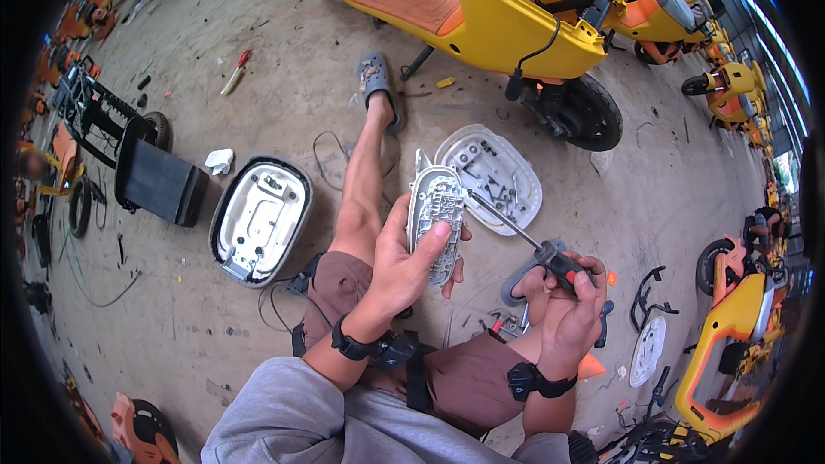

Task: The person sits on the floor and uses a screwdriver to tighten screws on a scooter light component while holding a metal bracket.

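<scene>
Head view: left grip [402, 265] is closed round the grey housing [443, 199], thumb laid on its ribbed inner face, fingers wrapped underneath with tips showing past the right edge. Housing is held up off the floor [284, 112], long axis pointing away from me, ribbed side up. Right grip [576, 309] is curled round the screwdriver [550, 254] by its black-and-red handle; shaft runs up-left to the housing. Tip is at the housing's upper right edge; can't tell if it's seated in anything. Just past the housing, partly hidden by it: white tray [534, 175] on the floor, small dark parts [488, 148] loose in it. Left of my outstretched leg [361, 180]: white shell [258, 222] with a black rim, inside facing up, near a black box [159, 176]. Red-handled tool [235, 71] lies on the floor further out. Yellow scooter [516, 26] stands ahead, front wheel [593, 112] at its right end. Off right, well apart from both grips: white oval plate [649, 351], flat on the floor.
</scene>
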